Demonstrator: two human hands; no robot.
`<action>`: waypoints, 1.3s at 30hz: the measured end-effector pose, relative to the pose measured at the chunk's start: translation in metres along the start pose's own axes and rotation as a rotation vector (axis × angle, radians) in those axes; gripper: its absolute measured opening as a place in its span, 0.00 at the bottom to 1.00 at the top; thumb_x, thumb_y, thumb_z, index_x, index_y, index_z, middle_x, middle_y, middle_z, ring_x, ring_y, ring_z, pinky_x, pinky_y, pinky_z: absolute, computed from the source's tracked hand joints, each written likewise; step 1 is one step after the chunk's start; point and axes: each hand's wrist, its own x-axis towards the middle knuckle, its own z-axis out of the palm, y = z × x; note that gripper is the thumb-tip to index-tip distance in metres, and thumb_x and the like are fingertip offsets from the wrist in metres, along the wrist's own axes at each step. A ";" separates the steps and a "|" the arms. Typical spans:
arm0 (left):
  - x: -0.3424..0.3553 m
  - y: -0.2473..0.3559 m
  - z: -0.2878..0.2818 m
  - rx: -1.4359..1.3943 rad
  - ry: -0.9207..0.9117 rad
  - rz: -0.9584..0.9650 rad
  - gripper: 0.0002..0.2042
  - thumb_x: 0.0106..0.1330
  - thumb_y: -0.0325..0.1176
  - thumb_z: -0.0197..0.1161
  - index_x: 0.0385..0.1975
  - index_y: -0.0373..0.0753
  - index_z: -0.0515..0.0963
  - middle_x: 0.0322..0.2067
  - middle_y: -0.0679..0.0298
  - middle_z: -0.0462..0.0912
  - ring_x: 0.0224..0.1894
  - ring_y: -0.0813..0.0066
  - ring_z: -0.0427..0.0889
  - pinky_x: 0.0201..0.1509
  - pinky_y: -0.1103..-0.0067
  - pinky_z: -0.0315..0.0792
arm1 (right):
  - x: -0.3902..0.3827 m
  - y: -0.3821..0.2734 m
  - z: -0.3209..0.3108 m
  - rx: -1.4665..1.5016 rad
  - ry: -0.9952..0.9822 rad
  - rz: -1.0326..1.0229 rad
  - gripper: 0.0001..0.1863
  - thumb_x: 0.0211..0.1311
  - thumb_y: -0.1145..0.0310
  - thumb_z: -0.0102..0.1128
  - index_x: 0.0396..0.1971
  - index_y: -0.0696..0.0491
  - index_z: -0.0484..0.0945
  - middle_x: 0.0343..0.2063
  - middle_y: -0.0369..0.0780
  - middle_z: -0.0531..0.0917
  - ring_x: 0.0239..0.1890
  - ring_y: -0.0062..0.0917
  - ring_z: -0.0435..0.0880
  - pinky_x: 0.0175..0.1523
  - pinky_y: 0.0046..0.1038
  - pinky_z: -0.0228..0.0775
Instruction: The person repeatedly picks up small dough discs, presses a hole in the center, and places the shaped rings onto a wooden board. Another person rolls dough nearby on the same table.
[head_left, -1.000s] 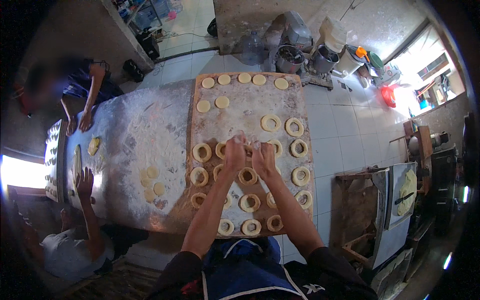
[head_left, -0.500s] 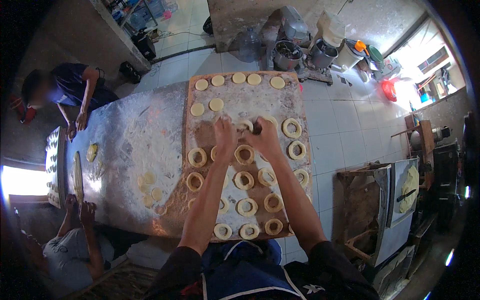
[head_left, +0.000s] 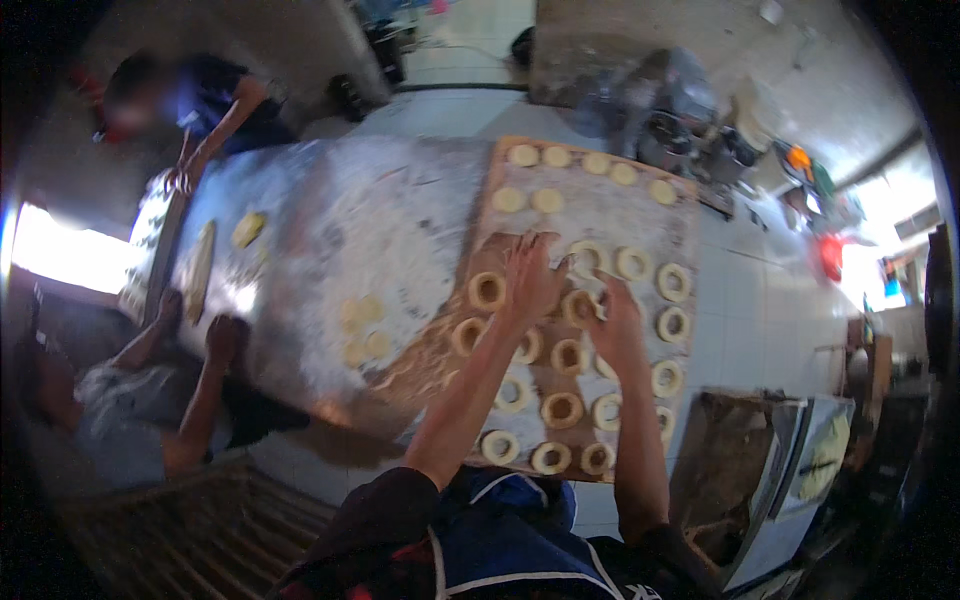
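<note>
- Near row of rings (head_left: 561,410) lies on the floured board (head_left: 690,215); best keep both forearms lifted clear of them.
- Right hand (head_left: 617,325) on a ring (head_left: 578,303) mid-board; its grip is blurred, cannot tell.
- Left hand (head_left: 530,275) flat, fingers (head_left: 522,247) spread, holding nothing, beside another ring (head_left: 487,290). Press lightly.
- Uncut discs (head_left: 548,200) wait at the far edge.
- Counter (head_left: 340,230) beyond: two other people working.

seven dough discs (head_left: 548,200), three people (head_left: 125,420)
</note>
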 end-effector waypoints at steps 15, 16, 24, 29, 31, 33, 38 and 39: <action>-0.109 -0.158 -0.228 -0.035 -0.032 -0.259 0.12 0.56 0.20 0.60 0.41 0.32 0.75 0.39 0.52 0.78 0.45 0.57 0.77 0.46 0.65 0.69 | -0.030 -0.158 0.168 0.381 -0.266 -0.085 0.19 0.56 0.73 0.63 0.49 0.56 0.76 0.34 0.42 0.83 0.35 0.24 0.82 0.41 0.27 0.74; -0.110 -0.155 -0.235 -0.250 -0.018 -0.329 0.12 0.57 0.21 0.61 0.42 0.32 0.76 0.39 0.53 0.79 0.43 0.61 0.79 0.44 0.67 0.72 | -0.027 -0.166 0.182 0.415 -0.264 -0.087 0.19 0.56 0.74 0.64 0.49 0.57 0.76 0.35 0.42 0.83 0.37 0.23 0.83 0.43 0.26 0.74; -0.128 -0.156 -0.268 -1.061 -0.018 -0.735 0.14 0.63 0.35 0.64 0.44 0.32 0.79 0.40 0.60 0.80 0.39 0.75 0.81 0.44 0.77 0.76 | -0.032 -0.200 0.224 0.612 -0.351 0.163 0.19 0.53 0.72 0.66 0.47 0.58 0.79 0.34 0.43 0.86 0.35 0.25 0.85 0.43 0.27 0.76; -0.131 -0.172 -0.278 -0.829 -0.042 -0.518 0.13 0.66 0.32 0.61 0.44 0.30 0.79 0.37 0.59 0.83 0.38 0.76 0.81 0.42 0.79 0.75 | -0.040 -0.235 0.227 0.556 -0.196 0.111 0.23 0.52 0.73 0.67 0.49 0.60 0.73 0.32 0.48 0.85 0.36 0.30 0.85 0.42 0.30 0.77; -0.130 -0.177 -0.280 -0.840 -0.041 -0.462 0.12 0.67 0.31 0.59 0.44 0.31 0.79 0.36 0.60 0.82 0.37 0.77 0.81 0.42 0.79 0.74 | -0.043 -0.250 0.226 0.491 -0.140 0.102 0.27 0.51 0.73 0.68 0.51 0.60 0.69 0.32 0.49 0.84 0.37 0.31 0.85 0.43 0.31 0.76; -0.129 -0.181 -0.278 -0.834 -0.016 -0.420 0.11 0.67 0.30 0.58 0.46 0.32 0.77 0.35 0.61 0.81 0.36 0.77 0.80 0.41 0.79 0.74 | -0.045 -0.263 0.224 0.480 -0.111 0.090 0.28 0.52 0.73 0.67 0.53 0.59 0.67 0.33 0.49 0.84 0.38 0.32 0.85 0.43 0.32 0.76; -0.129 -0.185 -0.267 -1.502 0.070 -0.711 0.18 0.67 0.25 0.56 0.56 0.40 0.64 0.34 0.62 0.79 0.38 0.78 0.79 0.40 0.78 0.73 | -0.044 -0.272 0.212 0.457 -0.267 0.017 0.27 0.55 0.72 0.62 0.55 0.58 0.64 0.31 0.46 0.82 0.35 0.28 0.83 0.42 0.30 0.75; -0.130 -0.186 -0.267 -1.678 0.032 -0.638 0.19 0.66 0.25 0.57 0.56 0.40 0.63 0.35 0.62 0.79 0.38 0.77 0.78 0.40 0.78 0.73 | -0.043 -0.270 0.210 0.484 -0.365 0.043 0.28 0.56 0.71 0.60 0.56 0.58 0.62 0.31 0.45 0.81 0.35 0.26 0.82 0.41 0.29 0.73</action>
